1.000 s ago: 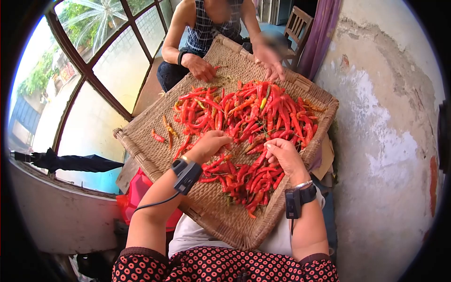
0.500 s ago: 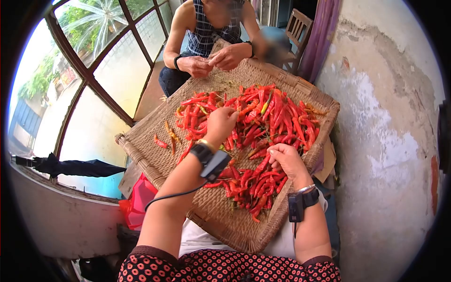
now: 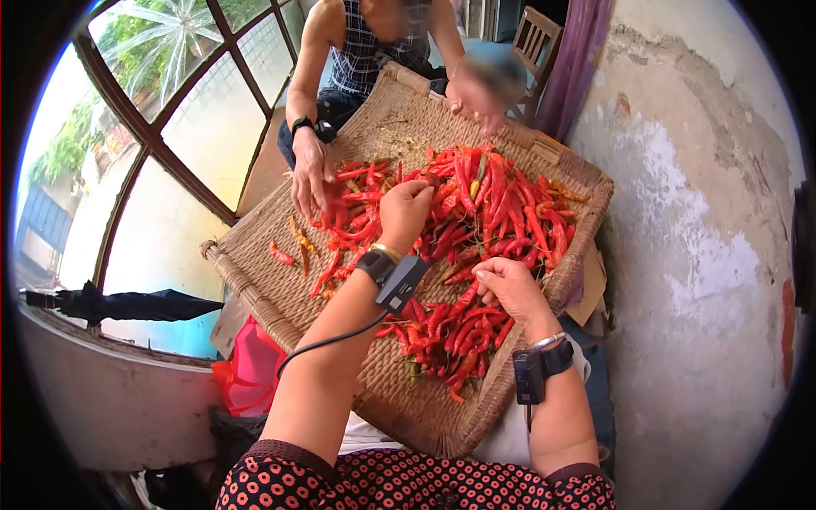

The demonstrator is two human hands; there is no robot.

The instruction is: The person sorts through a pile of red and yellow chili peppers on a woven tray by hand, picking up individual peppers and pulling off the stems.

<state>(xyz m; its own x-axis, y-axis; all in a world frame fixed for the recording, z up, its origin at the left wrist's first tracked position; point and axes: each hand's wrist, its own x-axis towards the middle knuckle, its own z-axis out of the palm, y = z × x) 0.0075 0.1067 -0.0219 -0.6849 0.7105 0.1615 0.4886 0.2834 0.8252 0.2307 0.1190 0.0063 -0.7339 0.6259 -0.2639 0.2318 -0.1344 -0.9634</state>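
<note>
A large heap of red chili peppers (image 3: pixel 510 208) lies on a square woven tray (image 3: pixel 255 259), with a smaller heap of chili peppers (image 3: pixel 463 336) nearer to me. Over the large heap, my left hand (image 3: pixel 405 212) has its fingers pinched, with a dark red chili pepper (image 3: pixel 432 180) at the fingertips. My right hand (image 3: pixel 512 291) is above the upper right side of the smaller heap, thumb and fingers pressed together; whatever they hold is hidden. Both wrists carry bracelets and small black devices, a cable running from the left one.
Across the tray sits a person (image 3: pixel 382 42), one hand (image 3: pixel 313 174) at the heap's left edge, the other near the far rim. A few loose peppers (image 3: pixel 280 253) lie to the left. A folded black umbrella (image 3: pixel 144 303) rests by the window; a worn wall (image 3: pixel 671 255) stands right.
The other person's hands have parted, one reaching down to the peppers, the other moving right. My left hand has shifted slightly toward the right and my right hand slightly left.
</note>
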